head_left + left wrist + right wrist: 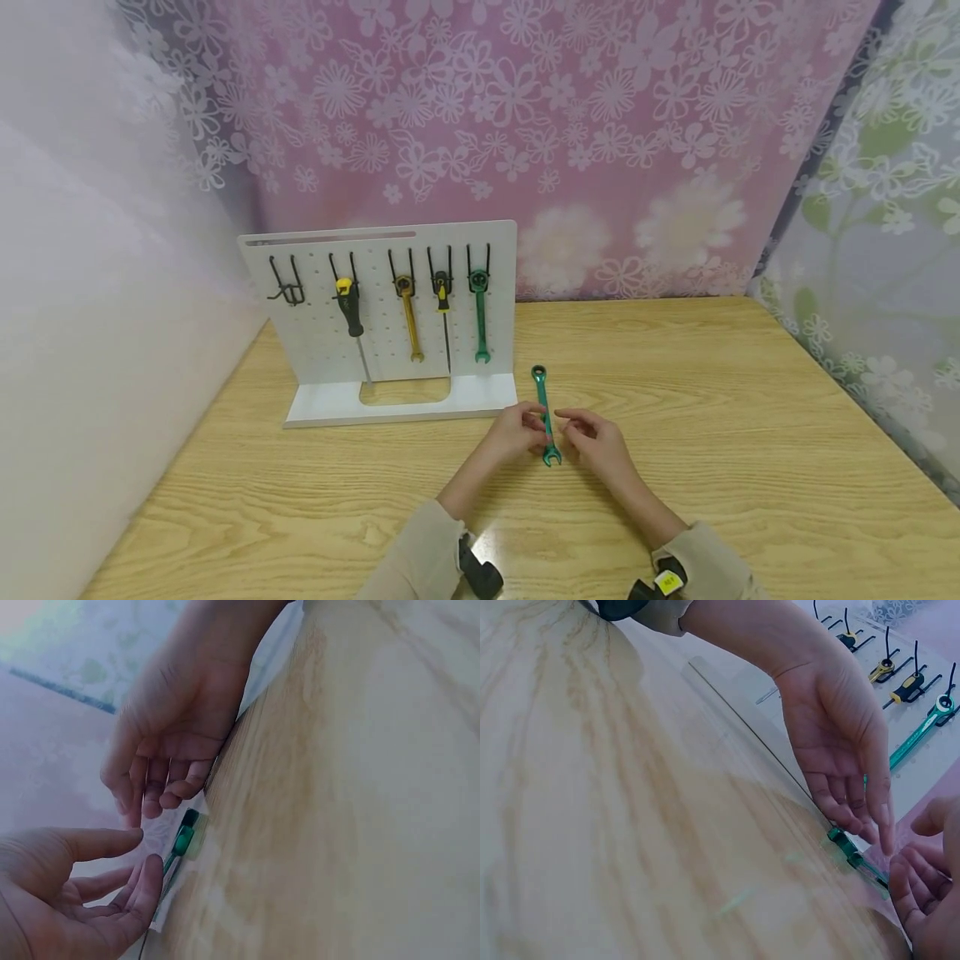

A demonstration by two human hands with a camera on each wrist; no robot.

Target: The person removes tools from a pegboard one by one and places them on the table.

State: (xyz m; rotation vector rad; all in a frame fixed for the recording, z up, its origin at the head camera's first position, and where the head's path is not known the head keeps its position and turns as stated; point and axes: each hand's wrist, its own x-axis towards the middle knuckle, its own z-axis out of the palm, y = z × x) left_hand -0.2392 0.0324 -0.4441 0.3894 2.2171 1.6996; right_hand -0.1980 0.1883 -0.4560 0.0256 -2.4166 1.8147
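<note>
A green combination wrench (547,417) lies on the table between the two hands, its ring end away from the person and its open end nearer. My left hand (512,435) is at its left side, fingers loosely bent; whether they touch the wrench, I cannot tell. Just to the right of the wrench hovers my right hand (598,448), thumb and fingers apart with nothing between them. In the left wrist view the left hand (82,900) has a gap between thumb and fingers. The right wrist view shows the right hand (934,892) close to the wrench (847,850).
A white pegboard stand (386,317) is behind and left of the hands. On its hooks hang a large screwdriver (349,308), a yellow wrench (409,317), a smaller screwdriver (443,292) and a green wrench (481,321). The leftmost hook (291,292) holds nothing.
</note>
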